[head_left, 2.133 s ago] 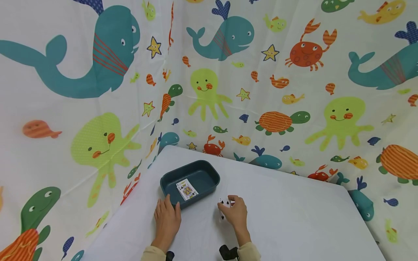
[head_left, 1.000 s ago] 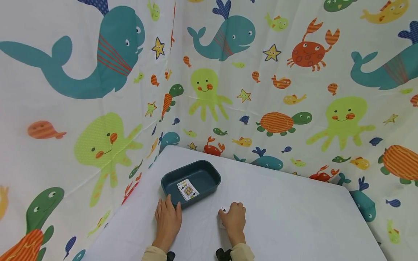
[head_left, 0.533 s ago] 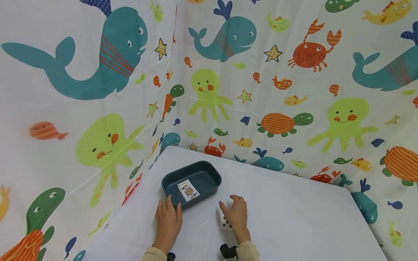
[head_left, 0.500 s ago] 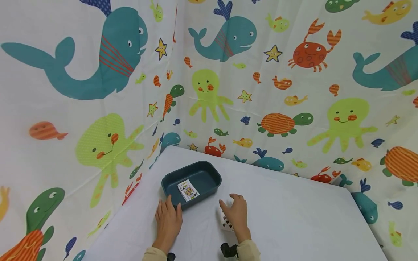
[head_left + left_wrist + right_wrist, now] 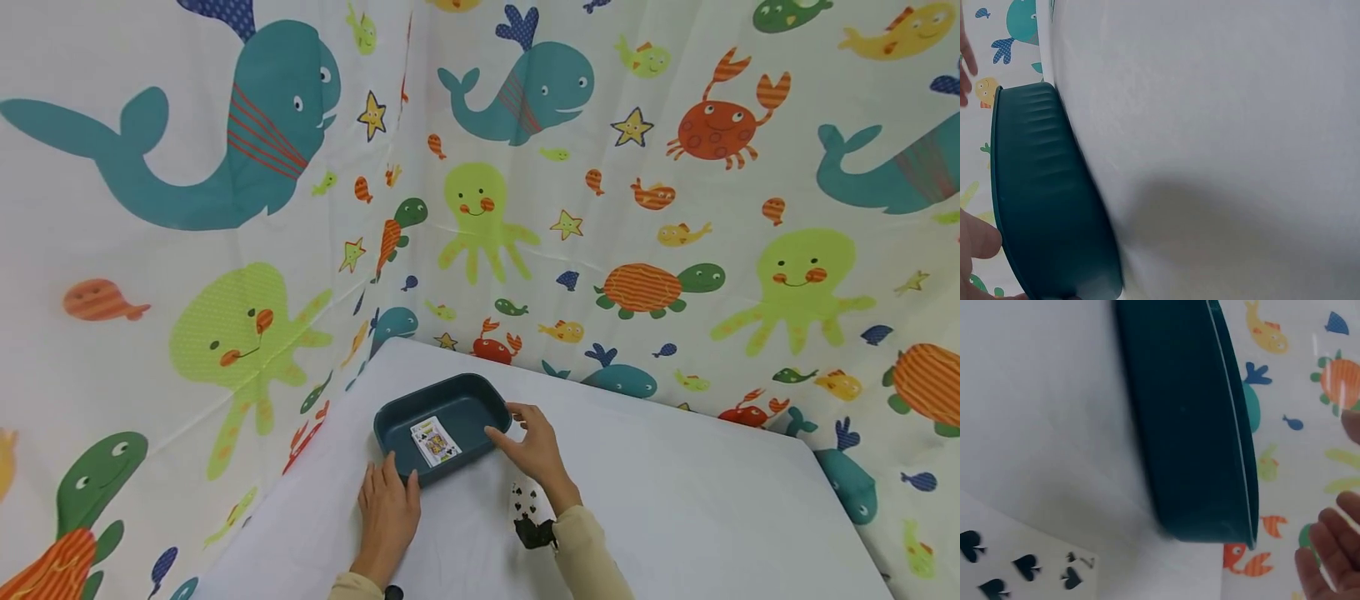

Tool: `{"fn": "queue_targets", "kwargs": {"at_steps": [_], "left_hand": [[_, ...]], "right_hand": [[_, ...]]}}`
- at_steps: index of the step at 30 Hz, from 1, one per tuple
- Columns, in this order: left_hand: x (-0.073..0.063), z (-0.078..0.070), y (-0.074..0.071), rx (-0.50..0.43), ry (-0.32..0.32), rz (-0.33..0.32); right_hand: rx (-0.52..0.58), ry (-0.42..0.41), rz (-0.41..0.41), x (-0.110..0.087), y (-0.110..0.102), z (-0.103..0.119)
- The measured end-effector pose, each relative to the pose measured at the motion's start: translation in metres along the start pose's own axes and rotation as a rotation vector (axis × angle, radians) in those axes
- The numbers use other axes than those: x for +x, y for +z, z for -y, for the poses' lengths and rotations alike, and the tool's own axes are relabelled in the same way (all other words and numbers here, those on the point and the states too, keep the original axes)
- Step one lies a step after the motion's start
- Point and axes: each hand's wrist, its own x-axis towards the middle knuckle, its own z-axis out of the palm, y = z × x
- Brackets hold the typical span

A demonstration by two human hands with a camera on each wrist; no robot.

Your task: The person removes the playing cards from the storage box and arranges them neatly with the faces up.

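A dark teal rectangular bin (image 5: 476, 417) stands on the white table, with a small pile of playing cards (image 5: 435, 442), a face card on top, lying inside. My left hand (image 5: 388, 512) rests its fingertips at the bin's front left corner; its thumb (image 5: 985, 239) is against the rim in the left wrist view. Around the bin's right end, my right hand (image 5: 532, 446) has thumb and fingers spread and holds nothing. Below it lies a spade playing card (image 5: 523, 497) face up, partly covered by the wrist camera; its corner (image 5: 1047, 575) shows in the right wrist view.
The white-clothed table (image 5: 675, 517) spreads out to the right. A curtain (image 5: 585, 192) with sea animals hangs behind and along the left side. Black cameras (image 5: 534, 532) sit at the wrists beside beige sleeves.
My right hand has come off the spade card, which stays on the table, and has moved up to the bin's right end. My left hand stays at the bin's corner.
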Motion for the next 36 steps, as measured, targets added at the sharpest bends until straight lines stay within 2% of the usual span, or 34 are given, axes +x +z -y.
{"fn": "queue_targets", "kwargs": {"at_steps": [4,13,16,22,25,36], "left_hand": [[-0.001,-0.001,-0.001,0.013,-0.008,0.001],[-0.004,-0.001,-0.004,0.030,-0.013,-0.007],[-0.005,-0.002,-0.005,0.034,-0.007,-0.020],[-0.009,-0.007,-0.004,0.024,0.020,-0.051],[-0.010,-0.007,-0.005,0.027,0.044,-0.077],[-0.011,-0.003,-0.003,0.054,0.045,-0.093]], "right_hand": [[0.098,-0.048,0.085,0.016,0.003,0.003],[0.163,-0.070,0.321,0.042,0.025,0.009],[0.189,-0.091,0.377,0.048,0.032,0.014],[0.173,-0.134,0.450,0.061,0.045,0.019],[0.178,-0.128,0.490,0.065,0.053,0.020],[0.071,-0.091,0.603,0.071,0.083,0.015]]}}
